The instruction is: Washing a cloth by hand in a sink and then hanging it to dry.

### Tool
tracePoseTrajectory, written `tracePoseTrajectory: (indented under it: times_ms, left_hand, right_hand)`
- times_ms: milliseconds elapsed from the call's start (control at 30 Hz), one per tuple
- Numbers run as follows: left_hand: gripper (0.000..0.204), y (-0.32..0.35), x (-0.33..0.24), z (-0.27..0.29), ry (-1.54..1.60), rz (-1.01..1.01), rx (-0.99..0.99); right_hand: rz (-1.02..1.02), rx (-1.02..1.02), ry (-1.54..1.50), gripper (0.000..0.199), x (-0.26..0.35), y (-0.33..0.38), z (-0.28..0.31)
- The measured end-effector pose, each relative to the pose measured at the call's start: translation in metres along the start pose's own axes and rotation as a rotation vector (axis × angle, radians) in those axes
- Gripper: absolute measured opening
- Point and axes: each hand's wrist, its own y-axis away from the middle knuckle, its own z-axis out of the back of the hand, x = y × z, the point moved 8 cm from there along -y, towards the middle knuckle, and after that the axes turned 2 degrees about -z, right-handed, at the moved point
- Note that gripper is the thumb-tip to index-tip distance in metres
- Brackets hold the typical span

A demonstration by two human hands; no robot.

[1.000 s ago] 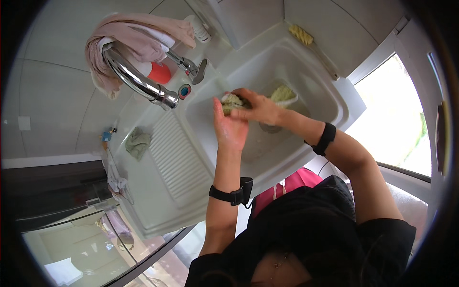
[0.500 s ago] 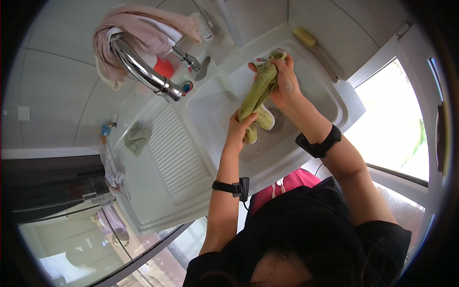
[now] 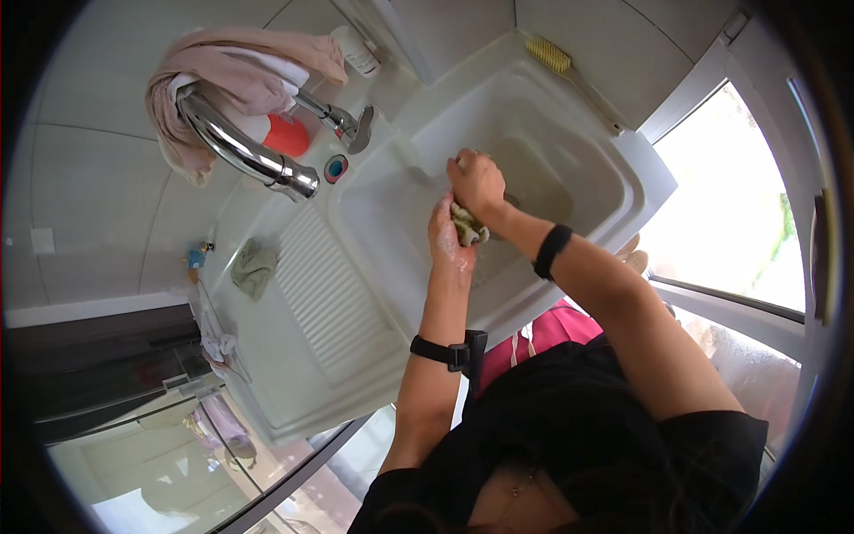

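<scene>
Over the white basin [image 3: 592, 191], my two hands are pressed together around a wet, yellow-green sock [image 3: 468, 225]. Only a bunched end of the sock shows, sticking out below the palms; the rest is hidden in my grip. My left hand [image 3: 446, 238] holds it from beneath, with white suds on the palm and wrist. Closed over the top is my right hand [image 3: 480, 185], knuckles up, its fingers curled round the bundle. The drain lies partly behind my right wrist.
Left of the basin is a ribbed washboard [image 3: 325, 285] with a crumpled grey-green cloth [image 3: 254, 269] beside it. A chrome faucet [image 3: 240, 151] draped with a pink cloth [image 3: 236, 67] stands at the back left. A scrub brush [image 3: 574, 80] lies on the far right rim; a white bottle [image 3: 356, 51] stands behind.
The sock, stretched out between my hands before, is now bunched up inside them. My right hand has come down and left to meet the left hand and turned knuckles up.
</scene>
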Motion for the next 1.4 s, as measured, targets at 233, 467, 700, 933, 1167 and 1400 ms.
tracePoseTrajectory:
  times_ms: [233,467,700,933,1167,1400]
  left_hand:
    - [0.03,-0.004,-0.014,0.011,0.204,0.017,0.327]
    - [0.025,0.005,-0.048,0.004,-0.074,-0.163,0.09]
    - [0.034,0.013,-0.087,-0.005,-0.001,-0.296,0.149]
    - [0.039,0.006,-0.023,0.018,0.128,0.006,0.028]
    - [0.06,0.015,-0.009,-0.01,0.245,0.18,0.213]
    - [0.042,0.039,-0.028,-0.024,1.036,0.295,0.584]
  right_hand:
    - [0.403,0.075,-0.038,0.021,0.048,0.063,-0.009]
    - [0.316,0.255,-0.158,0.025,0.024,-0.007,0.0]
    - [0.356,0.749,0.005,0.066,0.021,0.038,0.011]
    - [0.238,0.281,-0.163,0.042,0.011,0.003,0.048]
    - [0.699,-0.025,-0.509,0.039,0.06,0.068,0.047]
    - [0.753,0.18,-0.275,0.047,0.087,0.116,0.034]
